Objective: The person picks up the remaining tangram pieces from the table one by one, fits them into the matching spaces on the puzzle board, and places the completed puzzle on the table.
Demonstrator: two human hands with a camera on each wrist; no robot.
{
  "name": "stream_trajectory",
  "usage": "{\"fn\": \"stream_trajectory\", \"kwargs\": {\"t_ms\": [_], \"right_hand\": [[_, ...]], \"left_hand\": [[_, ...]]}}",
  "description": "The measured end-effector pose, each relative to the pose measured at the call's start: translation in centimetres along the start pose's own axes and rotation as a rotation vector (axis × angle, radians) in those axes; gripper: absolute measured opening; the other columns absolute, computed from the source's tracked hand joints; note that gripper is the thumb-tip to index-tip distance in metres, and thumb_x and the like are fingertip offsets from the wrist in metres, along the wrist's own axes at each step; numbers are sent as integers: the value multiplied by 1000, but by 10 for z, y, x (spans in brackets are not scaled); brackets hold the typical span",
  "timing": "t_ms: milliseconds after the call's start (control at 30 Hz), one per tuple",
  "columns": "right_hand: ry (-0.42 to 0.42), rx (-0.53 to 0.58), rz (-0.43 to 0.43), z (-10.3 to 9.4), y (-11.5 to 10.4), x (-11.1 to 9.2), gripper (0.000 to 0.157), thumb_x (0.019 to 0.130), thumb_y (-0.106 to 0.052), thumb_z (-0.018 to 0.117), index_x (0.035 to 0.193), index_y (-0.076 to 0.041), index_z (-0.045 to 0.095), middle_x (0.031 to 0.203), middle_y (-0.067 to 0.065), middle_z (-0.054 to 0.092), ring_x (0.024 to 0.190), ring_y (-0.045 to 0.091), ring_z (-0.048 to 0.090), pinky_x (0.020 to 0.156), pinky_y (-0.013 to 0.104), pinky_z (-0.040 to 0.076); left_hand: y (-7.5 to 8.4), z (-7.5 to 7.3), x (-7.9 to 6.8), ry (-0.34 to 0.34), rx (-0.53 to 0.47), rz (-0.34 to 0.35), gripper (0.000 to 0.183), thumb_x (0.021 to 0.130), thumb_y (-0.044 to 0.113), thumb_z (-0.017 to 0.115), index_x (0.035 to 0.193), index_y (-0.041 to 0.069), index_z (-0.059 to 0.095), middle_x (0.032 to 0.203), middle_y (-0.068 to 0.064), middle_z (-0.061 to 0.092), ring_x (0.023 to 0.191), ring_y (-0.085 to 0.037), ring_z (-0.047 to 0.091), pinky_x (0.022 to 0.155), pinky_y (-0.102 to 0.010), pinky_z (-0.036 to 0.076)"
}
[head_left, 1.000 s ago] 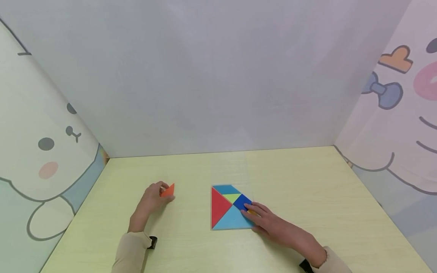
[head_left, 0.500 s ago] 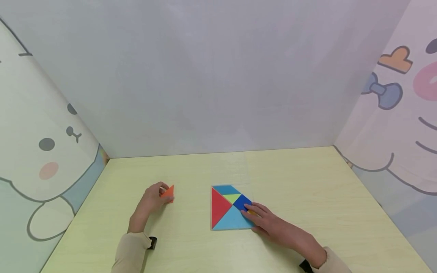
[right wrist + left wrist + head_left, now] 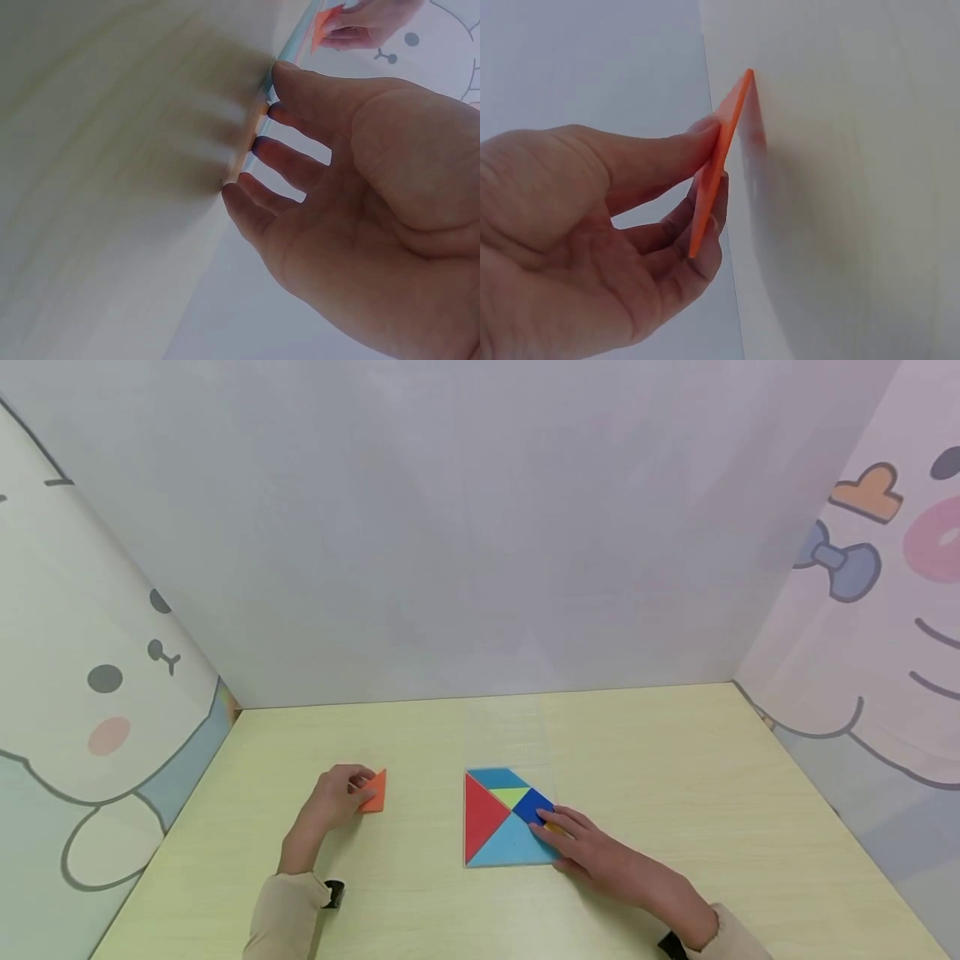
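Note:
Between thumb and fingers, my left hand (image 3: 333, 797) pinches a thin orange tangram piece (image 3: 377, 793). The left wrist view has this orange piece (image 3: 724, 157) nearly edge-on, tilted, and close over the table. A tangram lies flat at the centre: a red triangle (image 3: 482, 817), a light blue triangle (image 3: 510, 843), a teal piece (image 3: 491, 777), a lime triangle (image 3: 512, 795) and a dark blue piece (image 3: 530, 807). My right hand (image 3: 600, 852) rests on its lower right side, fingers extended over the dark blue piece and a mostly hidden yellow piece (image 3: 553, 827).
The pale wooden table (image 3: 675, 760) ends at a grey back wall (image 3: 480, 543). Side panels with cartoon figures stand left (image 3: 150, 760) and right (image 3: 847, 652). A clear, faint-edged sheet (image 3: 510, 727) lies behind the tangram.
My left hand has turned the orange piece, tipping it so more of it shows below the thumb, and shifted slightly. The right hand and the tangram have stayed in place.

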State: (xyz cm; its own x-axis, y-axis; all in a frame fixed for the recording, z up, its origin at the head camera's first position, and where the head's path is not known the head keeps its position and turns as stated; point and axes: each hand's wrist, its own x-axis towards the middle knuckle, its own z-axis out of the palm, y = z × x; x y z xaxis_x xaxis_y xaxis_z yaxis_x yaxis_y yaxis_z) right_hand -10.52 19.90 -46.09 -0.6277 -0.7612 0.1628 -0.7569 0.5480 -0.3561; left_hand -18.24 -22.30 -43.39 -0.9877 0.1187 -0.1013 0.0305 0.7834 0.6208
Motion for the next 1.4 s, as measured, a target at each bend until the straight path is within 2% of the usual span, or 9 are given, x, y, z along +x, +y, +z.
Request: {"fn": "stream_trajectory", "kwargs": {"t_ms": [267, 667, 900, 1033, 1400], "right_hand": [[7, -8, -10, 1, 0, 0, 51, 103, -12, 62, 151, -1, 48, 151, 22, 46, 134, 45, 43, 98, 42, 56], [13, -21, -28, 2, 0, 0, 51, 102, -12, 63, 150, -1, 48, 150, 22, 47, 133, 45, 44, 96, 40, 57], [-15, -2, 4, 0, -1, 1, 51, 103, -12, 61, 151, -3, 47, 152, 21, 46, 135, 45, 42, 97, 42, 56], [-5, -17, -10, 0, -1, 2, 51, 103, -12, 62, 151, -2, 48, 151, 21, 46, 134, 45, 43, 97, 42, 57], [-14, -5, 8, -2, 0, 1, 52, 103, -13, 62, 152, -3, 47, 152, 20, 46, 136, 45, 42, 97, 43, 56]], "left_hand": [[3, -2, -1, 10, -33, 51, 20, 93, 1, 73, 113, -2, 72, 98, -10, 70, 84, -23, 63, 68, -35, 52], [12, 4, -3, 40, -71, 43, 21, 92, 3, 75, 111, 3, 69, 96, -8, 72, 77, -19, 62, 61, -32, 50], [17, 10, 0, 47, -107, 45, 22, 92, 3, 76, 111, 1, 66, 97, -8, 70, 75, -18, 62, 60, -31, 50], [19, 16, 3, 50, -125, 54, 23, 91, 3, 76, 111, 0, 65, 97, -8, 70, 75, -17, 62, 60, -31, 51], [34, 32, 9, 46, -161, 89, 38, 90, 2, 78, 126, 6, 67, 94, -5, 69, 74, -17, 58, 61, -30, 49]]}}
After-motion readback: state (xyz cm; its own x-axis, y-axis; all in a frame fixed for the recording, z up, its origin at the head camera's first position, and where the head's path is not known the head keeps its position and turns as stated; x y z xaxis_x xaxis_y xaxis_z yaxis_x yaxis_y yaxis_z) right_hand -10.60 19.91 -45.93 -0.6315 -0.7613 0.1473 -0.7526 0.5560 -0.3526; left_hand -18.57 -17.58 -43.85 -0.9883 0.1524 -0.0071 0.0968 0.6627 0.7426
